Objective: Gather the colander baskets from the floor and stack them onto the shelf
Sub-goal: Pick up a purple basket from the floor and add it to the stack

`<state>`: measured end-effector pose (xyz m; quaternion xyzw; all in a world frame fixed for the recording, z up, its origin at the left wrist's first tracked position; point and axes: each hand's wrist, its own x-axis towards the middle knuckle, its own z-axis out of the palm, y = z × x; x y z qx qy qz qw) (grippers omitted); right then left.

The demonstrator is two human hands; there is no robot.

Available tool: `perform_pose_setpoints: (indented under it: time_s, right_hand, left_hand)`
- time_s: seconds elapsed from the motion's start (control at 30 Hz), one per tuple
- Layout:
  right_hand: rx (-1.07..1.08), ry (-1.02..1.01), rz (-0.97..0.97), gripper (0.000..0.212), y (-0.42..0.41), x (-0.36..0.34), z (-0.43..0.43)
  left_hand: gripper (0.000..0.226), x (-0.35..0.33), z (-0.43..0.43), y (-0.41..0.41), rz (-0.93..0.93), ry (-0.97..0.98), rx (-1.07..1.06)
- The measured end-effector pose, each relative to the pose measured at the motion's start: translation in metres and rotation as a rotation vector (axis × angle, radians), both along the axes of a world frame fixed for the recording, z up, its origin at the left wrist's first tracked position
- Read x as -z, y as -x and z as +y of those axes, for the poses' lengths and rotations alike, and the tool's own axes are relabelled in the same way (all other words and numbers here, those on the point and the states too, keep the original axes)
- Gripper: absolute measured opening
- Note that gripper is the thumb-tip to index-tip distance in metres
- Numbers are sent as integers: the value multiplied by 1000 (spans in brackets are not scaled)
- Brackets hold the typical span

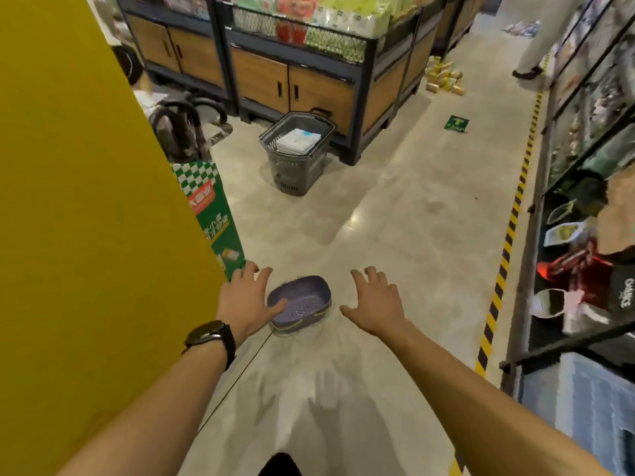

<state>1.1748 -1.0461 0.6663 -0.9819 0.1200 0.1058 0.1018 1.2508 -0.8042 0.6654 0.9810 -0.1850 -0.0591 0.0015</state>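
A purple colander basket [304, 304] with a perforated bottom lies on the grey tiled floor, seemingly nested on another basket under it. My left hand [245, 298], a black watch on its wrist, hovers at the basket's left rim with fingers spread; its thumb overlaps the rim. My right hand [376, 302] is spread open to the right of the basket, a short gap away. Neither hand holds anything. The shelf [584, 214] with goods runs along the right edge.
A yellow panel [86, 218] fills the left side, with a green checkered display box [213, 214] at its edge. A grey shopping basket [297, 151] stands ahead before wooden display cabinets [292, 84]. Yellow-black floor tape [508, 235] runs beside the shelf. A person's legs [539, 46] stand far right.
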Motion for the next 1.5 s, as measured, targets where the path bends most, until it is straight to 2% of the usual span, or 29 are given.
perform_pose_setpoints:
  time_s: [0.17, 0.57, 0.73, 0.93, 1.2, 1.5]
  right_hand:
    - [-123, -8, 5, 81, -77, 22, -7]
    - [-219, 3, 103, 81, -213, 56, -67]
    - [-357, -23, 191, 80, -263, 98, -91]
    - [-413, -78, 317, 83, -282, 159, -117]
    - [-472, -22, 432, 82, -295, 248, -128]
    - [-374, -8, 492, 87, -292, 375, -132]
  left_hand:
    - [77, 16, 1, -53, 35, -28, -105]
    - [77, 47, -52, -150, 131, -8, -198]
    - [74, 78, -58, -164, 217, -23, -346]
    - [73, 123, -70, -175, 302, -16, -443]
    - [70, 220, -86, -197, 420, -112, -339]
    - [73, 367, -75, -204, 566, -48, -336]
